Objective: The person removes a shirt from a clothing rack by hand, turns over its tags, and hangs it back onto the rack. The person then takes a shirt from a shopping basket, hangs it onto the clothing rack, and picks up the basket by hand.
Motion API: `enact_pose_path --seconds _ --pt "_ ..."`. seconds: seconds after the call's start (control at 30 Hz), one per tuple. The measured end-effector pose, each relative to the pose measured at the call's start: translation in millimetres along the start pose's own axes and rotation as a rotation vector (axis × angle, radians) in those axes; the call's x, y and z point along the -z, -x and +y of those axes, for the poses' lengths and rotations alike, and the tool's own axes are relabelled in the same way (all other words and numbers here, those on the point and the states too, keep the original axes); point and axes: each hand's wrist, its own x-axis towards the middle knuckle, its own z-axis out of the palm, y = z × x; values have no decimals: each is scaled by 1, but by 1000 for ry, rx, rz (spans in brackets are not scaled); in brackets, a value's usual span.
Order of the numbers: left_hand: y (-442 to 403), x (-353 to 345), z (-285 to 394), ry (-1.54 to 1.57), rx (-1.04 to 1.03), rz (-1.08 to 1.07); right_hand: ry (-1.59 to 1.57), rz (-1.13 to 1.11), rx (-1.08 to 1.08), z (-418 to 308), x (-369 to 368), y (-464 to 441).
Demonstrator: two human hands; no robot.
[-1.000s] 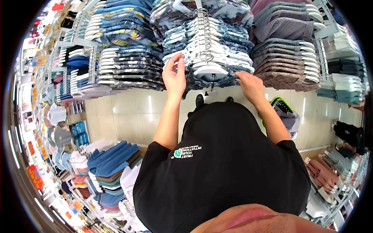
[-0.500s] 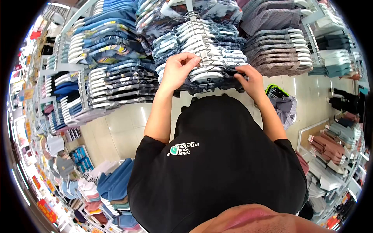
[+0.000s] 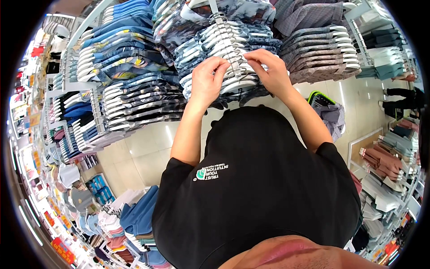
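Your left hand (image 3: pixel 207 80) and right hand (image 3: pixel 272 74) flank the one central rail (image 3: pixel 225 39) of white hangers (image 3: pixel 237 83), both curling fingers toward thumbs; whether either pinches anything, I cannot tell.

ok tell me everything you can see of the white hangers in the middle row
The white hangers are slim, smooth and plastic-looking, with thin metal hooks over a metal rail. They hang closely packed, overlapping one behind another, and carry blue and white patterned garments. The left hand and right hand are at either side of the row's near end; whether the fingertips grip any hanger is unclear.
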Motion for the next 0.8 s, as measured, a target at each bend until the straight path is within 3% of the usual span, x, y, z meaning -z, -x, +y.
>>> enact_pose_path --seconds 0.13,0.2,0.33,0.63,0.8 --pt "4 -1 7 -105 -3 72 -59 -32 -55 3 -6 -5" --pt "5 -3 11 -237 -62 203 -72 -23 -64 4 -8 -2" --pt "15 -12 2 -255 -177 250 -160 -7 -111 8 -11 -1" --pt "10 -11 -6 -227 -171 218 -161 -51 -102 7 -9 -6" --pt "23 -13 -1 -131 1 179 -165 -44 -107 4 -9 -4"
